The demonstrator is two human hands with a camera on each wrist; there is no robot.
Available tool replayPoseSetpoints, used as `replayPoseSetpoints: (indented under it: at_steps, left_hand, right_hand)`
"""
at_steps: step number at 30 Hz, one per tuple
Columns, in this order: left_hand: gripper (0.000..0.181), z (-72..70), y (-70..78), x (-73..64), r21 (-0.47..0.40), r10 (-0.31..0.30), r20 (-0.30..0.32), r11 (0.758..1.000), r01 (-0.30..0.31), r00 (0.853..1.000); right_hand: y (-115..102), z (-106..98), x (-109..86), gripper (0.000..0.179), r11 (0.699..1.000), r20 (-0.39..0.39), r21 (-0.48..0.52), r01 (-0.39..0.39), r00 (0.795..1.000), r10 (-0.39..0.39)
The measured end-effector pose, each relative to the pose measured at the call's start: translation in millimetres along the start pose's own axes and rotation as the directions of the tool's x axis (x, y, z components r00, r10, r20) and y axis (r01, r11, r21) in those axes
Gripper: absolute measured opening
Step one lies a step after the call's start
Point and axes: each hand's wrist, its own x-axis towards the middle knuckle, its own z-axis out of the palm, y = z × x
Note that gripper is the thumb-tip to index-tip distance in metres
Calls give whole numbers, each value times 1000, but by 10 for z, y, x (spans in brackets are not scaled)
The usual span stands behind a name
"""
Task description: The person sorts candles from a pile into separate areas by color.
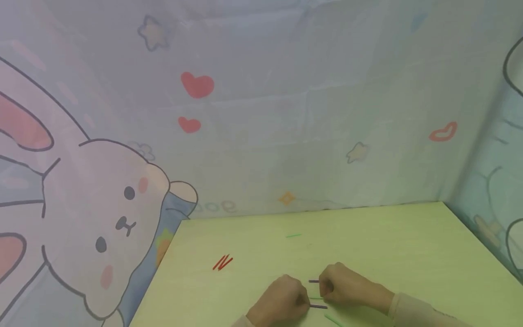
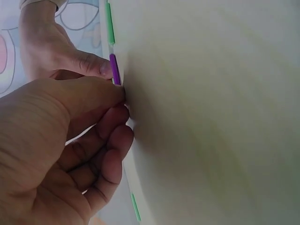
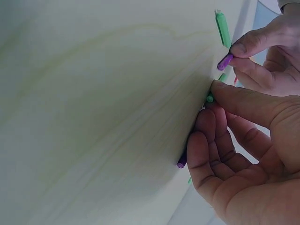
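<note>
My left hand (image 1: 282,297) is low in the middle of the head view, pinching a thin purple stick (image 1: 318,306) between thumb and forefinger. Its free end points right, close over the tabletop in the left wrist view. Just to the right, my right hand (image 1: 345,284) pinches a thin green stick (image 3: 209,99), whose other end shows between the two hands. A second purple stick (image 1: 313,281) lies behind that one, partly hidden by my right hand; its other end appears under the curled fingers in the right wrist view. Nearest me lies another green stick (image 1: 334,320), slanted on the table.
Three red sticks (image 1: 222,262) lie together on the pale yellow-green table (image 1: 388,240), left of the hands. Farther back is one more green stick (image 1: 293,235). A printed cloth (image 1: 261,150) with a rabbit and hearts hangs behind the table and along its sides.
</note>
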Motion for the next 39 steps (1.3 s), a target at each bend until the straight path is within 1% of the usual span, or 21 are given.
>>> replayPoseSetpoints:
  at_steps: [4,10,14,17,21,23,26,29,35,39]
  left_hand:
    - [27,-19,-52,-6,27,0,-16,1000,1,1000]
    - [20,-2,-101,4,-7,3,-6,1000,-3,1000]
    - [22,21,-104,16,-34,-6,8,999,6,1000]
    - [22,12,-97,23,-20,-12,16,1000,13,1000]
    - [17,-25,-96,40,19,-10,10,1000,10,1000]
    - [14,-40,-100,50,27,-12,5,1000,12,1000]
    - [14,-47,-106,55,19,-15,8,1000,15,1000]
    - [15,-45,-105,55,9,-23,21,1000,23,1000]
    - [16,-56,-82,71,-2,-35,52,999,35,998]
    - [17,-69,-67,82,21,-26,57,999,25,998]
  right_hand:
    - [0,-16,19,20,1000,0,1,-6,1000,6]
    - [-8,-32,24,18,1000,7,7,5,1000,-5]
    - [20,-75,46,17,999,8,-32,23,1000,-23]
    - [35,-187,88,16,998,-25,-54,25,999,-26]
    - [2,-419,166,13,997,-92,-67,24,995,-30]
    - [-20,-521,193,14,996,-117,-80,27,992,-36]
    - [-41,-629,220,15,995,-133,-99,27,990,-40]
    - [-42,-692,249,17,994,-145,-108,24,989,-40]
    - [8,-747,362,19,991,-174,-135,10,984,-34]
    - [44,-759,422,19,990,-181,-137,10,983,-35]
